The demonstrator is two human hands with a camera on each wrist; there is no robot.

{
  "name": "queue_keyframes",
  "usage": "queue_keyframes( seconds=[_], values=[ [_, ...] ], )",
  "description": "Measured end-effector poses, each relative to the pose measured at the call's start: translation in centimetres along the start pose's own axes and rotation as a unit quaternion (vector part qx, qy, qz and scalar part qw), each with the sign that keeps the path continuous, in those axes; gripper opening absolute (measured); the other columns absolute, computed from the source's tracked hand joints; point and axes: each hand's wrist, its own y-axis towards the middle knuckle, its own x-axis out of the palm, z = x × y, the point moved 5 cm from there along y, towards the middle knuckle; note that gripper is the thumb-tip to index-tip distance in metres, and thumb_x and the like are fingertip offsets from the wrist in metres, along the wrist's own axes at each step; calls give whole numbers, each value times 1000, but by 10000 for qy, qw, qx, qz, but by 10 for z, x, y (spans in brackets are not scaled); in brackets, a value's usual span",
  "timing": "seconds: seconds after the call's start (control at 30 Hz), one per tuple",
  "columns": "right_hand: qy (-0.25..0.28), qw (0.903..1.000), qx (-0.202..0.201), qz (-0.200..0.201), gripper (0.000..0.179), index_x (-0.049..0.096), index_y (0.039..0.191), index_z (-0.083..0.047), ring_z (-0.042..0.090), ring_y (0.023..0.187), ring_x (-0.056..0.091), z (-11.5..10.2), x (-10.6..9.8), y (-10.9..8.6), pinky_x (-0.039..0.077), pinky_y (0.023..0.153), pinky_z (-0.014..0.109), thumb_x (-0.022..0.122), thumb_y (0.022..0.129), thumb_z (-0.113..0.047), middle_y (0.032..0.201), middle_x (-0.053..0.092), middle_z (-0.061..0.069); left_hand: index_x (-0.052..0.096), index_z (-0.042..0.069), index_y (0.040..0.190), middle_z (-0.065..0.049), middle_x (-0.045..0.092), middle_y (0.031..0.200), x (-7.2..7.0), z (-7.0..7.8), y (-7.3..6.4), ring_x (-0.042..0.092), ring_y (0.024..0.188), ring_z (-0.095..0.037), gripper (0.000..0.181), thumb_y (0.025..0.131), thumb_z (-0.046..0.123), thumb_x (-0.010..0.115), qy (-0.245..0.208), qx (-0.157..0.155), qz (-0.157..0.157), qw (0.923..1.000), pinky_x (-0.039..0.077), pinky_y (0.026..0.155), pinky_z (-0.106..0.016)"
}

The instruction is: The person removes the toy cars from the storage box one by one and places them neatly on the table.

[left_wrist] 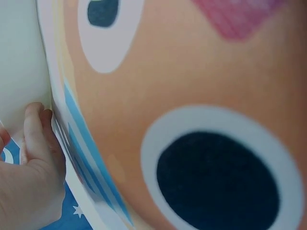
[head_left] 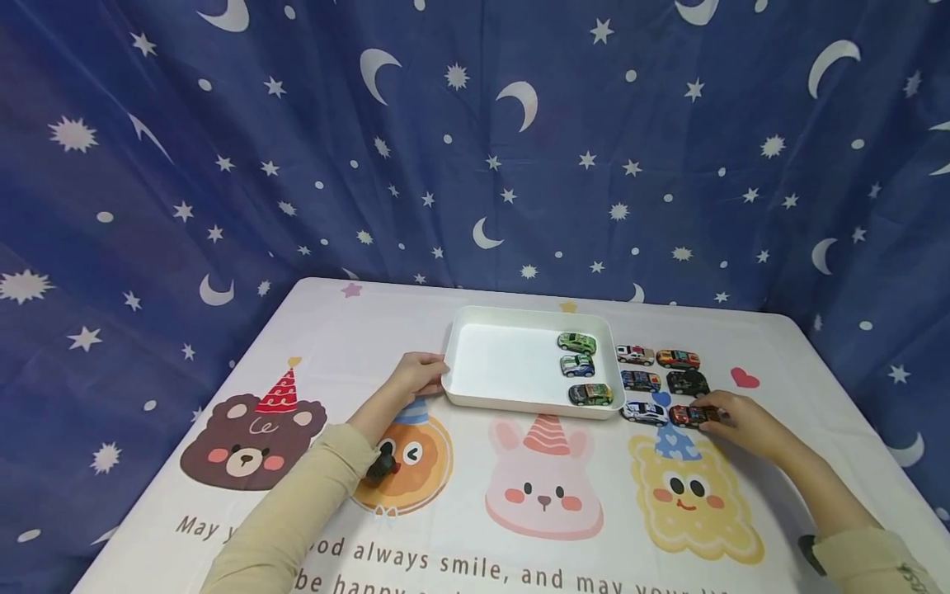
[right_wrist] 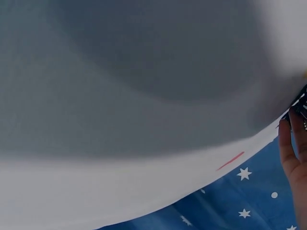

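Observation:
My left hand (head_left: 420, 373) grips the left wall of a shallow white tray (head_left: 530, 403). In the left wrist view that hand (left_wrist: 33, 167) has its fingers against the pale tray wall (left_wrist: 21, 67). Inside the tray, along its right side, stand a green toy car (head_left: 576, 342), a white, blue and green one (head_left: 577, 365) and a dark green one (head_left: 590, 394). To the right of the tray, my right hand (head_left: 735, 422) holds a red and black toy car (head_left: 692, 416) on the table between thumb and fingers. Its fingertips partly cover the car's right end.
Several other toy cars stand in two columns against the tray's right side, among them a black one (head_left: 687, 382), an orange-red one (head_left: 678, 359) and a white one (head_left: 644, 412). A printed white cloth (head_left: 438, 561) covers the table. A starry blue curtain (head_left: 416, 165) hangs behind.

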Motion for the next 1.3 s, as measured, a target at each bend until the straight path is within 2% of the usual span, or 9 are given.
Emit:
queue_keyframes(
  seconds=[0.17,0.4,0.57,0.87,1.1,1.3],
  values=[
    [-66,9999,84,-37,35,62,107,11,32,86,61,2,0,1,55,76,51,71,79,-8,96,65,22,52,-3,129,-22,61,118,1,1,0,61,66,-6,42,88,6,57,-35,44,19,10000,60,66,-19],
    [-250,9996,-115,21,34,63,105,12,34,87,61,1,-3,2,54,76,52,72,77,-6,95,65,23,52,-4,129,-24,61,117,2,3,0,61,65,-6,42,88,5,56,-51,201,49,9998,59,64,-18],
    [-407,9990,-207,11,33,63,104,12,36,88,61,-1,-2,0,54,77,53,73,76,-4,95,65,23,54,-4,127,-18,64,110,3,2,0,60,63,-4,41,87,6,57,33,170,-15,9998,58,61,-16],
    [-399,9992,-52,34,35,62,108,11,44,96,59,-2,-1,4,52,83,58,71,78,-4,100,63,27,53,-6,128,-12,62,102,1,6,1,59,66,-6,42,88,7,57,-30,175,9,9998,59,64,-18],
    [-278,9995,-71,109,35,62,109,9,45,98,59,-7,-7,3,52,82,58,71,77,-2,104,63,29,52,-6,129,-23,60,119,1,2,1,59,64,-5,43,88,5,56,-48,162,-5,9999,58,63,-16],
    [-248,9996,-59,115,33,63,108,9,44,97,60,-12,-9,7,53,82,57,70,77,1,104,64,28,53,-5,128,-20,63,114,1,-2,1,59,62,-4,42,88,6,57,-41,104,32,9999,58,62,-16]
  ],
)
